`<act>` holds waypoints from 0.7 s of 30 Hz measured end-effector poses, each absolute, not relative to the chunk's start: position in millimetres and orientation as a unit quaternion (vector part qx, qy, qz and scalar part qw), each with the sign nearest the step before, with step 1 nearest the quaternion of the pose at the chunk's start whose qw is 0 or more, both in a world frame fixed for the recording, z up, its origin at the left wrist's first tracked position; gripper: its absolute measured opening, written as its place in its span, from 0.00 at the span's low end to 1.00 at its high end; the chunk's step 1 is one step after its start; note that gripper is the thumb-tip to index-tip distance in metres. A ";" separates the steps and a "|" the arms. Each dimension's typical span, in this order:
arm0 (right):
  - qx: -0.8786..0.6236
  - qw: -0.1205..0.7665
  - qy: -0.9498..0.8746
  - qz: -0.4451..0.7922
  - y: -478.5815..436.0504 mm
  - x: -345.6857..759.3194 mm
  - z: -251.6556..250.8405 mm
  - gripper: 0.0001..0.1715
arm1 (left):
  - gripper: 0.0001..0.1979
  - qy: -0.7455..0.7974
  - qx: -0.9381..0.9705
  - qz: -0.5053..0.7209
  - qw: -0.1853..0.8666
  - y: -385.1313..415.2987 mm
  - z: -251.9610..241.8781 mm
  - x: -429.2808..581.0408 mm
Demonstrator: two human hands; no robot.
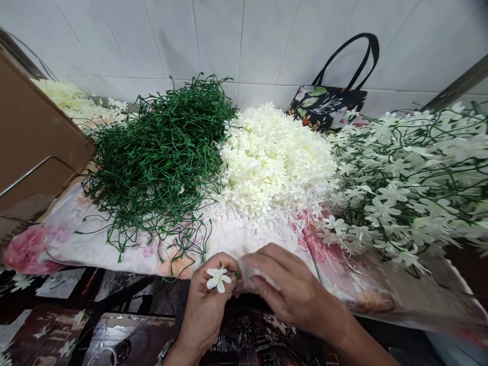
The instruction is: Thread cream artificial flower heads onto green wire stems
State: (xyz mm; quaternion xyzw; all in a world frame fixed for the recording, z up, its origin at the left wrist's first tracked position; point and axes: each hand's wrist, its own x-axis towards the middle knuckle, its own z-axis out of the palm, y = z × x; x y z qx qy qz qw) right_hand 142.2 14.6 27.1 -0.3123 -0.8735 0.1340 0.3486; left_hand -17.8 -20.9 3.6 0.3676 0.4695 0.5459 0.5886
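My left hand (211,300) is closed around a green plastic stem (236,275), whose tip shows beside the thumb. A white artificial flower (218,279) with open petals stands out between its fingers. Close against it, my right hand (290,287) has its thumb and fingers drawn together. A pale, motion-blurred patch shows at those fingertips, too smeared to name. Both hands are at the near edge of the cloth-covered table (244,234). Beyond them lie a heap of green stems (163,147) and a heap of loose white blossoms (274,157).
Finished-looking white flowers on stems (400,188) are piled at the right. A black floral bag (328,107) leans by the tiled wall (217,40). At left stands a brown cardboard box (38,132). Below the table are dark brown surfaces (129,335) with a few fallen blossoms.
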 end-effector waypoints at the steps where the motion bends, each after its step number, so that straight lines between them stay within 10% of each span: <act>1: -0.339 0.359 -0.864 0.104 19.2 150.4 25.1 0.09 | 0.05 0.476 0.362 0.551 0.582 -18.8 5.1 -18.2; 10: -0.560 0.138 -0.801 -0.158 48.9 170.6 3.8 0.12 | 0.03 0.578 0.506 0.450 0.456 25.2 17.3 -1.7; 21: -0.564 0.172 -0.790 -0.171 45.6 179.0 7.5 0.14 | 0.12 0.612 0.754 0.194 0.136 49.6 23.3 26.4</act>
